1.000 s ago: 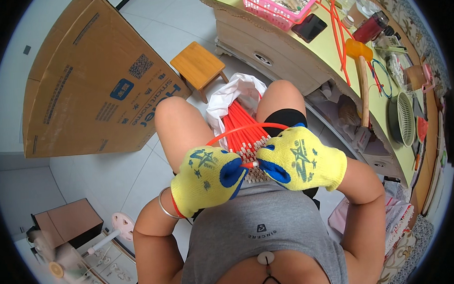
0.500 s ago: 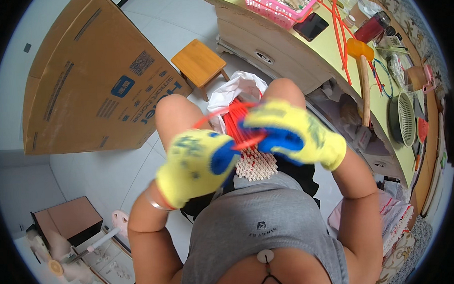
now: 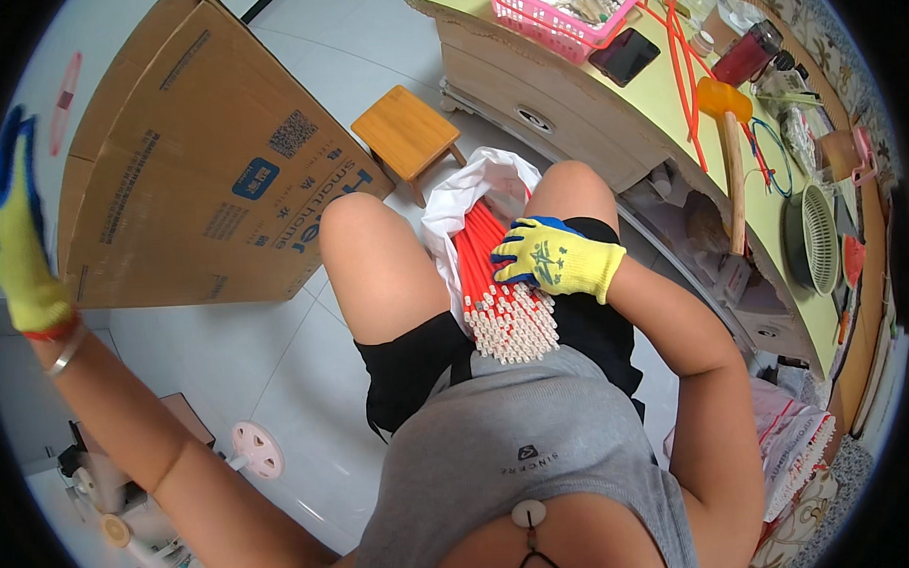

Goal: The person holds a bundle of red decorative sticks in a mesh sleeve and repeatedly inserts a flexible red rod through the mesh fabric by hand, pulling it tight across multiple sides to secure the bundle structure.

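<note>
My left hand (image 3: 20,214), in a yellow and blue work glove, is stretched out at the far left with its fingers extended. Just beyond it a blurred, narrow pinkish-red loop (image 3: 65,102) shows apart from the fingers. Between my thighs lies a bundle of red tubes (image 3: 481,245), their white ends (image 3: 513,327) packed together towards my waist. My right hand (image 3: 557,257), gloved alike, lies over the right side of this bundle, palm down, with fingers spread and fingertips touching the tubes. A white bag (image 3: 442,216) surrounds the far part of the bundle.
A large cardboard box (image 3: 205,163) stands at left, a wooden stool (image 3: 406,131) ahead. On the green tabletop at right are a pink basket (image 3: 536,31), a phone (image 3: 625,58), a mallet (image 3: 729,124) and a round strainer basket (image 3: 820,239). A pink-based stand (image 3: 257,449) sits lower left.
The red loop has left both hands and shows at the far upper left. My left hand has swung out far left and opened. My right hand has come down onto the tube bundle.
</note>
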`<action>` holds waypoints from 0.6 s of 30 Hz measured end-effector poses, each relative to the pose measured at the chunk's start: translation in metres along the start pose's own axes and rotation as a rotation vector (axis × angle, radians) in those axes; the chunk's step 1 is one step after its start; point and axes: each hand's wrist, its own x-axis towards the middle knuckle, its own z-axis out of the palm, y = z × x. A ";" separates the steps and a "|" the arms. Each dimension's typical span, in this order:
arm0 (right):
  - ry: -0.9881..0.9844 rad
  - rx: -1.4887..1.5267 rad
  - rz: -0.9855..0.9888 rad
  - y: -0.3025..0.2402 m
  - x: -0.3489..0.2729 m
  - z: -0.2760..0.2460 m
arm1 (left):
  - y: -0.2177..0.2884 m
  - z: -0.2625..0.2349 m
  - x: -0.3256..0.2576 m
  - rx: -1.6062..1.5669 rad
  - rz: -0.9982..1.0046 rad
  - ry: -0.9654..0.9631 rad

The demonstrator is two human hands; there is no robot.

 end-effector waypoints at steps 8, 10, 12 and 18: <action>0.074 0.021 -0.029 -0.007 0.008 0.005 | 0.211 0.078 -0.106 -1.020 -0.421 -0.460; 0.105 0.050 -0.045 -0.004 0.015 0.015 | 0.235 0.097 -0.130 -1.119 -0.431 -0.504; 0.168 0.026 -0.005 -0.003 0.016 0.026 | 0.256 0.110 -0.140 -1.122 -0.332 -0.496; 0.209 0.148 0.098 -0.012 0.006 0.015 | 0.273 0.125 -0.169 -1.101 -0.279 -0.531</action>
